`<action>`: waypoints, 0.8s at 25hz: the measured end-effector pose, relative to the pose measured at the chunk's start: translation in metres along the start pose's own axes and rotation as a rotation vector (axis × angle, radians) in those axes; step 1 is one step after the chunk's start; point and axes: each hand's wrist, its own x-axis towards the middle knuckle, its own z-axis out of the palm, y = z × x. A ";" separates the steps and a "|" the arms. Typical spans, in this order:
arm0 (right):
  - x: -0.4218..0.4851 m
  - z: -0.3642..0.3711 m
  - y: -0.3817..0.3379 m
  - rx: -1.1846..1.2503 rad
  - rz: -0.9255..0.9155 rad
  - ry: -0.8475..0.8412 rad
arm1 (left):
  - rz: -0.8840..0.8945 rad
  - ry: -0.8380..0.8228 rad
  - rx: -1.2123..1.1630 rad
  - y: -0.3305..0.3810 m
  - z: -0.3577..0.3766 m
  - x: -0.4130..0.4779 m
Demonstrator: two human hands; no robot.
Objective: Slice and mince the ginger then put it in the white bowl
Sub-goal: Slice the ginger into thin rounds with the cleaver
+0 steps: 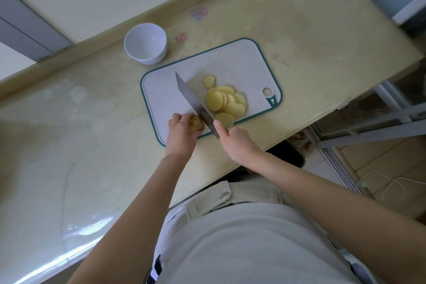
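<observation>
**Slicing nearly done, mincing not started**

Status, all positions relative to the cutting board [161,99]:

- Ginger stub [197,124]: on the board's near edge, left of centre. It's a small end piece with brown skin showing. Left hand [182,134] holds it down, fingers [178,120] curled round it from the near-left side.
- Knife [196,104]: wide cleaver-type blade, diagonal across the board's middle, tip toward the far-left corner, heel at the near edge. The blade sits right against the stub's cut face. Can't tell whether the edge is on the board or just above it. Right hand [238,143] is wrapped on the handle at the board's near edge, one digit stretched up along the blade's spine. The handle itself is hidden under the hand.
- Ginger slices [227,101]: pile of overlapping pale yellow rounds on the board's right half, just beyond the blade's flat. One round sits apart toward the far side, another by the near edge next to the right hand.
- White bowl [145,43]: on the tabletop [69,110] off the board's far-left corner, near but not touching. Nothing visible inside.

Progress call: the slice step looks mostly complete, with a stub good for maybe a few more cuts. Mincing hasn't begun, since every cut piece on the board is a whole round, no strips or fine bits. Transfer to the bowl hasn't begun either. Roughly a third in, longest part ahead.
</observation>
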 end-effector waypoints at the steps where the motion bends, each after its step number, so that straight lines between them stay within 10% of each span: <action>1: -0.001 0.002 0.000 -0.016 0.010 0.004 | -0.004 0.008 -0.033 -0.001 0.000 0.000; 20: 0.007 -0.014 -0.017 -0.100 -0.015 -0.028 | -0.005 0.108 -0.173 -0.004 0.003 0.004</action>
